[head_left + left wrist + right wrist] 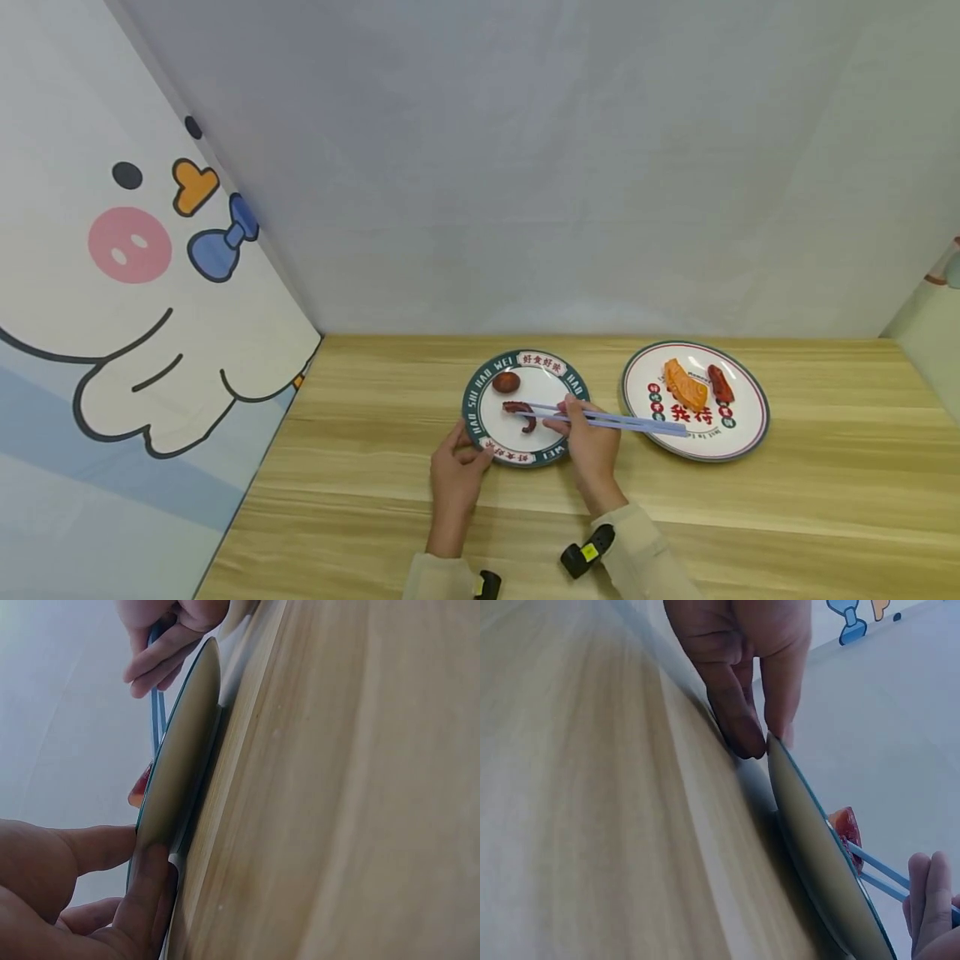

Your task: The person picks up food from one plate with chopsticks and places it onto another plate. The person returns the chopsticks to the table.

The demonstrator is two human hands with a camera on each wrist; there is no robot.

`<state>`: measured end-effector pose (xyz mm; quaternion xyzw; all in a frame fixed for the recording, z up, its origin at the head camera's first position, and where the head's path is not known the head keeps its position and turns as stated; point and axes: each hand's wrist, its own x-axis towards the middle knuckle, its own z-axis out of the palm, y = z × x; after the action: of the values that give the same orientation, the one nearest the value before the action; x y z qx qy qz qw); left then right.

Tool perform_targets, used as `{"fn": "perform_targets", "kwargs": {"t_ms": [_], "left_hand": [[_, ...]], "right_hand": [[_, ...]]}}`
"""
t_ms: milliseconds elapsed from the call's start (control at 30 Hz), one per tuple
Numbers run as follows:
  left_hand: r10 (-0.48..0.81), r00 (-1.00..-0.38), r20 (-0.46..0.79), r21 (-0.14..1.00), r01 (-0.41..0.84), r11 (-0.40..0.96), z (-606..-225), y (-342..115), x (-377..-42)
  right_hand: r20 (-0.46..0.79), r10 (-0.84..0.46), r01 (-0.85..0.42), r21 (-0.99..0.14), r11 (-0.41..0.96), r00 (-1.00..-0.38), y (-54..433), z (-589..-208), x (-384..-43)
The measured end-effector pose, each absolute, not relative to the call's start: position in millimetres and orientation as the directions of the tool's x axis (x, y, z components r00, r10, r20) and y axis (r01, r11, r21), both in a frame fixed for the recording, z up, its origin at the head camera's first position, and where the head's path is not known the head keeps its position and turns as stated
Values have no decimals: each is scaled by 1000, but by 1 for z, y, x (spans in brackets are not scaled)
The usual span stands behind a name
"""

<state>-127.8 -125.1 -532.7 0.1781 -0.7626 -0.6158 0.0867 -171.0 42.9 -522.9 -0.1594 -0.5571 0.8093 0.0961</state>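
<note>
Gripping blue chopsticks (647, 424), the right hand (592, 454) is holding their tips at a curled tentacle piece (529, 422); the left hand (455, 477) is pinching the green-rimmed plate (472, 404).

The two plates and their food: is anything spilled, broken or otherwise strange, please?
Nothing stands out. In the head view, the left plate holds a round brown piece and a curled dark piece at the tips of the chopsticks; the right plate holds an orange piece and a red piece. No spill or crack is visible.
</note>
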Motion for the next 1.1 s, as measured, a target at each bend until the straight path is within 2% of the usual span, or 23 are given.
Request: {"fn": "perform_targets", "kwargs": {"t_ms": [433, 1100], "left_hand": [[-377, -920, -111, 967, -188, 173, -532, -126, -128], [-376, -921, -105, 971, -176, 161, -529, -124, -128]], "right_hand": [[-209, 358, 13, -877, -480, -910, 52, -521, -173], [-258, 365, 38, -858, -513, -895, 64, -521, -176]]}}
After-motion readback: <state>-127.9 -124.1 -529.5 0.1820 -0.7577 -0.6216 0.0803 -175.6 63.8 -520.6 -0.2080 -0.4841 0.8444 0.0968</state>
